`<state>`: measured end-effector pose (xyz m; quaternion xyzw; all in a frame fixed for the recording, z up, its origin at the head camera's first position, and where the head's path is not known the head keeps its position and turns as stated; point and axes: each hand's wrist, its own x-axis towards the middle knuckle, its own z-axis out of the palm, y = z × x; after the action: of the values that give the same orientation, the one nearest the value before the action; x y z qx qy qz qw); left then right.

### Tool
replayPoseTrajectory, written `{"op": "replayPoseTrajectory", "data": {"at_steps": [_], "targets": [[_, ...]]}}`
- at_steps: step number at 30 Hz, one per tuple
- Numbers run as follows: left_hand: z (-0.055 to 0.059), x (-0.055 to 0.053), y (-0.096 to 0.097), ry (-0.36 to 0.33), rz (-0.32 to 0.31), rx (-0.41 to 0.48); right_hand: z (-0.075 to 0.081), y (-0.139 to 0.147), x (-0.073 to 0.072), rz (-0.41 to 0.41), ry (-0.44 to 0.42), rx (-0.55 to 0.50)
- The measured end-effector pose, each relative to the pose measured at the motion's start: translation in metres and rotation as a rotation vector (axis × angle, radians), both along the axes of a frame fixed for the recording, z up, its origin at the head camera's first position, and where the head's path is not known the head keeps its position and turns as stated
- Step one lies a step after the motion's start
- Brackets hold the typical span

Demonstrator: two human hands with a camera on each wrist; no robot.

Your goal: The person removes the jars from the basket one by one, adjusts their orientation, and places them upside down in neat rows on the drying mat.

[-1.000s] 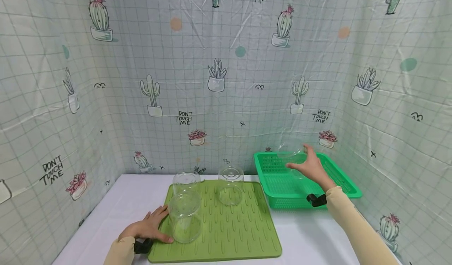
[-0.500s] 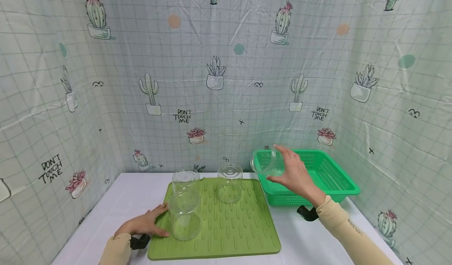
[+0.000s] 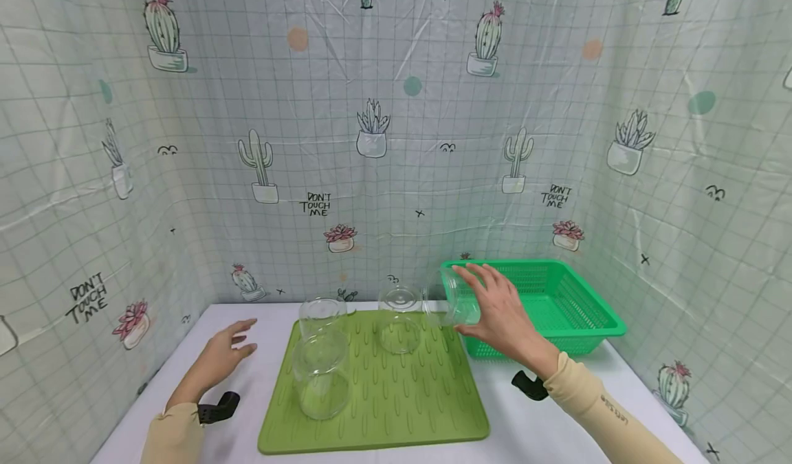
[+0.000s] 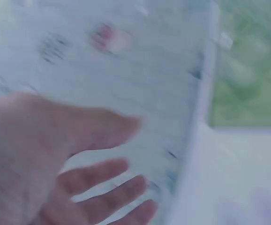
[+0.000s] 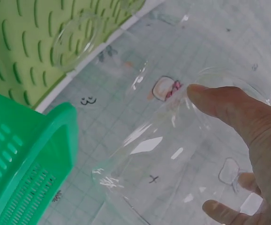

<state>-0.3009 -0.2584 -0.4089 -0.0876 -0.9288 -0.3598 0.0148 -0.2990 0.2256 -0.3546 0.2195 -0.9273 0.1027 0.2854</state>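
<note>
My right hand (image 3: 504,313) grips a clear glass cup (image 3: 436,302), tipped on its side in the air by the left rim of the green basket. In the right wrist view, thumb and fingers span the cup (image 5: 140,150). Free of any object, my left hand (image 3: 216,357) hovers left of the green mat with its fingers loosely spread; the left wrist view is blurred. Three clear cups stand on the mat: a front left cup (image 3: 322,388), a back left cup (image 3: 323,309) partly behind it, and a back right cup (image 3: 399,326) near the held one.
The ribbed green mat (image 3: 421,395) lies on a white-covered table (image 3: 520,429). At the back right is the green plastic basket (image 3: 594,330) with slotted walls. A cactus-print curtain (image 3: 396,175) closes off the back and sides.
My right hand has carried the cup left from over the basket toward the mat, tipping it sideways. My left hand has left the front left cup and moved up and left.
</note>
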Motion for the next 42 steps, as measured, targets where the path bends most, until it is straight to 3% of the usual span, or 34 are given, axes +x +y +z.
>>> {"op": "replayPoseTrajectory", "data": {"at_steps": [2, 5, 9, 14, 19, 27, 35, 42], "targets": [[0.020, 0.003, 0.013, 0.066, 0.042, 0.036, 0.000, 0.000, 0.002, -0.002, -0.005, 0.008], [0.047, 0.006, 0.044, 0.168, 0.025, 0.130, 0.001, 0.000, 0.004, -0.004, -0.012, 0.016], [0.074, 0.008, 0.096, 0.278, -0.079, 0.207, 0.003, -0.004, 0.005, -0.004, -0.009, 0.029], [0.091, 0.007, 0.154, 0.290, -0.231, 0.214, 0.004, -0.012, 0.007, 0.005, 0.007, 0.047], [0.086, 0.000, 0.193, 0.262, -0.343, 0.209, 0.003, -0.016, 0.009, 0.012, 0.056, 0.070], [0.064, -0.006, 0.227, 0.204, -0.442, 0.239, 0.002, -0.017, 0.013, 0.019, 0.076, 0.072], [0.052, -0.007, 0.243, 0.164, -0.469, 0.227, -0.002, -0.022, 0.016, 0.033, 0.089, 0.088], [0.050, -0.006, 0.245, 0.132, -0.486, 0.256, -0.004, -0.023, 0.018, 0.026, 0.074, 0.101]]}}
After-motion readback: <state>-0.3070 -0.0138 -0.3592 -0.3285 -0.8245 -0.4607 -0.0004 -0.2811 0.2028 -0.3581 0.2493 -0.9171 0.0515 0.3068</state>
